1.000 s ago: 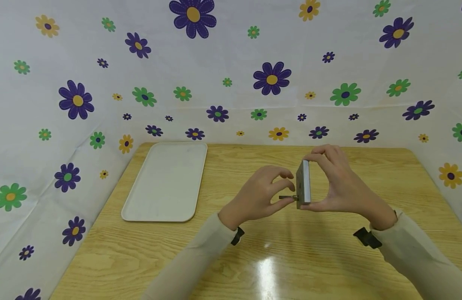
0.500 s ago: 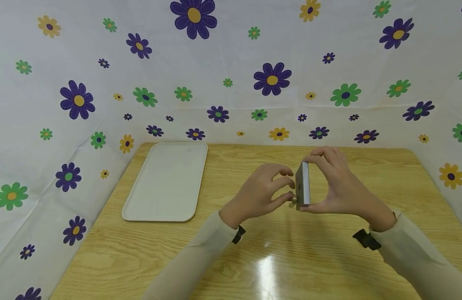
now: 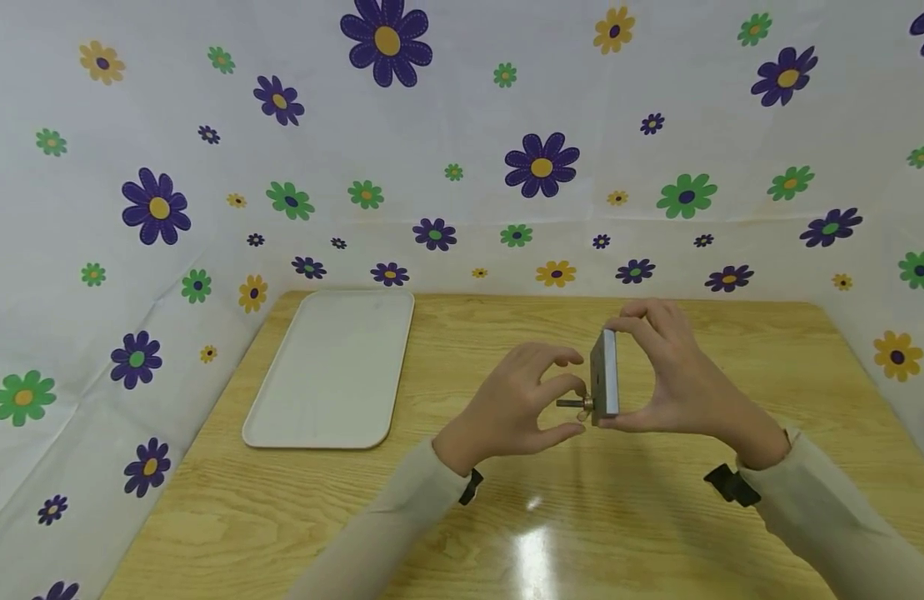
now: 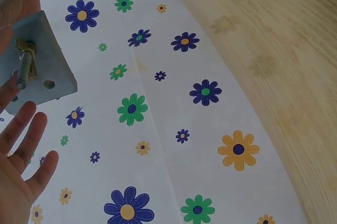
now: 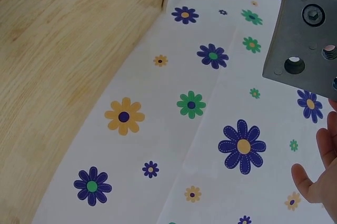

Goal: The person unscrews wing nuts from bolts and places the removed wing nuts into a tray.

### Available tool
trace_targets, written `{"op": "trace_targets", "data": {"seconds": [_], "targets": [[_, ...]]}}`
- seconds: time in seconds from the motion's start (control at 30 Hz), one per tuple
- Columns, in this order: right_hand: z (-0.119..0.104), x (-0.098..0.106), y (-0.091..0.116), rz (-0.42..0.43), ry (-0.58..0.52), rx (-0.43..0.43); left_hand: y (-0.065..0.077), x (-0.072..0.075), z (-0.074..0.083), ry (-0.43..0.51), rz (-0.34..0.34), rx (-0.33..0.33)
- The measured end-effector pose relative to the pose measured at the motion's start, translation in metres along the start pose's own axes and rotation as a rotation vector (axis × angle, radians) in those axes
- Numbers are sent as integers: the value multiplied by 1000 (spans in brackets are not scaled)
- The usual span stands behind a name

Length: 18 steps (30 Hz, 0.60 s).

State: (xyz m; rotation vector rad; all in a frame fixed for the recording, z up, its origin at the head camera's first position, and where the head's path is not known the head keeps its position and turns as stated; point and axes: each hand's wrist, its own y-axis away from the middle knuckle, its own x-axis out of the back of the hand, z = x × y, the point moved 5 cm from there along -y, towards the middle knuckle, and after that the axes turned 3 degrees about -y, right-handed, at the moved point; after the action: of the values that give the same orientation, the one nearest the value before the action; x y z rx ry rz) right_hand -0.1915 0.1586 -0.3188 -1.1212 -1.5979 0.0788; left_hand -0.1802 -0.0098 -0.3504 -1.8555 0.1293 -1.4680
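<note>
My right hand [image 3: 675,375] grips a flat grey metal block [image 3: 610,375] by its top and bottom edges, thumb below, and holds it upright above the table. A threaded bolt [image 4: 22,72] sticks out of the block's left face, with a brass-coloured wing nut [image 3: 585,408] on it close to the block. On the opposite face, the right wrist view shows the bolt's hex-socket head [image 5: 313,15] and several holes. Beside the bolt is my left hand [image 3: 506,404], its thumb below and fingers above, spread apart. Whether a fingertip touches the wing nut is unclear.
A white rectangular tray [image 3: 330,375] lies at the left back of the wooden table [image 3: 462,517]. Flower-printed white cloth [image 3: 462,108] surrounds the table at the back and both sides. Black straps [image 3: 731,485] are worn at both wrists.
My left thumb has dropped away from the fingers, and the bolt and wing nut show between them. The right hand still holds the block in nearly the same place. The head view has tilted slightly.
</note>
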Motion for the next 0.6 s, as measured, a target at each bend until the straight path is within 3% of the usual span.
{"op": "trace_targets", "data": {"seconds": [0.33, 0.6], "targets": [[-1, -2, 0, -15, -1, -14, 3, -9, 0, 26, -71, 30], [-4, -2, 0, 9, 3, -5, 1, -7, -1, 10, -39, 32]]}}
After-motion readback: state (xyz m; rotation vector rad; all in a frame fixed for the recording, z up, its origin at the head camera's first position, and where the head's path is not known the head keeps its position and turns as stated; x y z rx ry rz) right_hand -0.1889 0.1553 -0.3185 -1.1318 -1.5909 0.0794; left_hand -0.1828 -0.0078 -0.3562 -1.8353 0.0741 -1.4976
